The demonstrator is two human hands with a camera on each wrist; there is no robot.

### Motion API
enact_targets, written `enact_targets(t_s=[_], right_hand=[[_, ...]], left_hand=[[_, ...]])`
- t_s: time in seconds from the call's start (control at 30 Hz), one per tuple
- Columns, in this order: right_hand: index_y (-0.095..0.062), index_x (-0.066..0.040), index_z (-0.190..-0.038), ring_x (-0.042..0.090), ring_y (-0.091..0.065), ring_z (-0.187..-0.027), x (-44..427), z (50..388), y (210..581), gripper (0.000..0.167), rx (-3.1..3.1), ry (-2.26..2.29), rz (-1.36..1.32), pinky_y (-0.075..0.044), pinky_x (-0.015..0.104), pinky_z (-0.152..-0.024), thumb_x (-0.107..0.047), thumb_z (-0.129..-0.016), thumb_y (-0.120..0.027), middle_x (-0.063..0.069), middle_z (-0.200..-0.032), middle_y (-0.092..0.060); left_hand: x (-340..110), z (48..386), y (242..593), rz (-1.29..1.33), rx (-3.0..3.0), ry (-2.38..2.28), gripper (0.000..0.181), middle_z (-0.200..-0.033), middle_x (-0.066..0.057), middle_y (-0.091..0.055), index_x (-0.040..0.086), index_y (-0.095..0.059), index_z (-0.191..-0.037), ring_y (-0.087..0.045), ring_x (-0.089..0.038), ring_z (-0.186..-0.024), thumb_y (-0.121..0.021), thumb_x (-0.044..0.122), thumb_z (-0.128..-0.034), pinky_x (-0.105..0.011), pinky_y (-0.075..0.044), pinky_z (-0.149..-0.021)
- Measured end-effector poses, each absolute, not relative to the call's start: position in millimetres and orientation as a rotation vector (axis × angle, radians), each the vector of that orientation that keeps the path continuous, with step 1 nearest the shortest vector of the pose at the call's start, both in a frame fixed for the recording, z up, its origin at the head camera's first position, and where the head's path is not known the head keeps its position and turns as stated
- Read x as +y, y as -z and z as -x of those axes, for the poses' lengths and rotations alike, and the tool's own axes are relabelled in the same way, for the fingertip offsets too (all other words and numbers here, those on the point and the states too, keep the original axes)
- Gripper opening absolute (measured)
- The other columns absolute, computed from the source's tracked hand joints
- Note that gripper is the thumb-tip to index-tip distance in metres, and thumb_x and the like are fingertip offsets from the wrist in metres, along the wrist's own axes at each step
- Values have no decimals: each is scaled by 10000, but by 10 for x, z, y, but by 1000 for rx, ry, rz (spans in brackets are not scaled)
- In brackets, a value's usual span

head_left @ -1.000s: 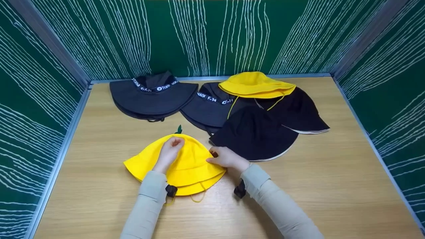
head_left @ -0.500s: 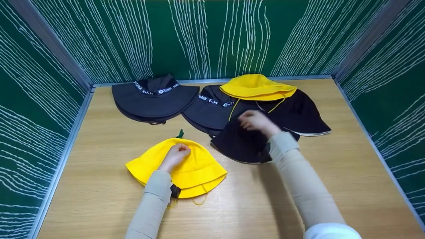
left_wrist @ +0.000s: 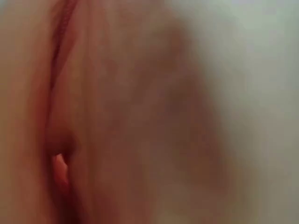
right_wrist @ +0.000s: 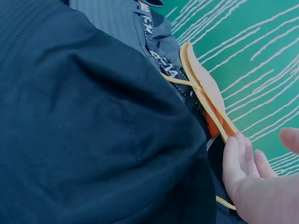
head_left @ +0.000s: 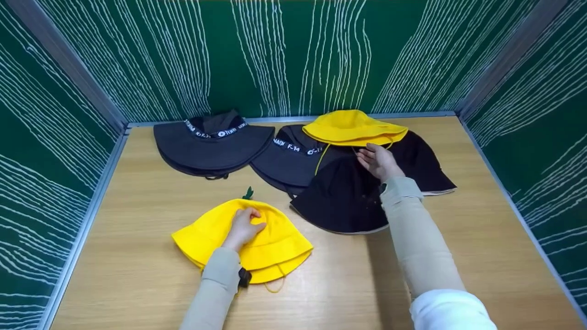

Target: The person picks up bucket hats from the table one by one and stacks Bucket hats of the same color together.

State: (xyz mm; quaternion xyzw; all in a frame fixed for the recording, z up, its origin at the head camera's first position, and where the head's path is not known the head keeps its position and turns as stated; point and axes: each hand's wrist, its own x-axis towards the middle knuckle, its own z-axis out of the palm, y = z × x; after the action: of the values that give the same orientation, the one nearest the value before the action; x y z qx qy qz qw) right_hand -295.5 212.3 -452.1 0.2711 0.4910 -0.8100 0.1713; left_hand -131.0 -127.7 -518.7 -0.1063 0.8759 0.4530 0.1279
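Observation:
A yellow bucket hat (head_left: 279,243) with a green leaf-like tip (head_left: 248,193) lies folded flat near the front. Over its crown is my left hand (head_left: 243,228), thumb and forefinger apart, fingers loosely bent, nothing seen between them. The left wrist view is only a blurred close-up of skin. At the back, a second yellow bucket hat (head_left: 353,128) lies on top of other hats. My right hand (head_left: 379,161) is at its front brim, fingers extended and palm turned sideways. In the right wrist view the fingertips (right_wrist: 231,147) meet or nearly meet that brim; contact is unclear.
A black bucket hat (head_left: 339,197) lies below the right hand, another black hat (head_left: 419,160) behind it. Two dark grey hats with lettered bands, one left (head_left: 213,149) and one central (head_left: 289,165), lie at the back. Green white-streaked walls (head_left: 293,55) enclose the wooden table (head_left: 114,256).
My right hand has left the front yellow hat and moved up and right, over the black hat, to the rear yellow hat's brim. The left thumb and forefinger have spread apart.

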Motion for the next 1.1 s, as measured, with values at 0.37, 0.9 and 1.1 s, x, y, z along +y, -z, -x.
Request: enact_targets(t_s=[0.37, 0.9, 1.1], right_hand=[[-159, -206, -1519, 153, -298, -1398, 2087, 3166, 4632, 522, 1348, 2302, -856, -326, 239, -1093, -258, -1028, -327, 35, -1561, -209], [-466, -246, -1379, 94, -452, -1281, 2065, 3426, 4767, 445, 797, 2545, -1122, -404, 220, -1024, -143, -948, -514, -22, -1371, -457], [-523, -224, -1331, 83, -489, -1238, 2052, 3478, 4774, 429, 753, 2540, -1178, -423, 215, -1003, -117, -917, -551, -3, -1209, -548]], left_hand=[[-1259, 1272, 5287, 373, 2539, -1346, 142, -1071, -103, -393, 89, -547, -980, -418, -261, -1042, -653, 108, -887, -366, -372, -929], [-1256, 1291, 5325, 318, 2592, -1317, 128, -1048, -94, -369, 108, -552, -958, -372, -285, -1048, -657, 125, -887, -370, -335, -879], [-1270, 1298, 5339, 303, 2587, -1329, 121, -1037, -87, -356, 117, -545, -953, -352, -290, -1048, -650, 129, -893, -373, -327, -862]])
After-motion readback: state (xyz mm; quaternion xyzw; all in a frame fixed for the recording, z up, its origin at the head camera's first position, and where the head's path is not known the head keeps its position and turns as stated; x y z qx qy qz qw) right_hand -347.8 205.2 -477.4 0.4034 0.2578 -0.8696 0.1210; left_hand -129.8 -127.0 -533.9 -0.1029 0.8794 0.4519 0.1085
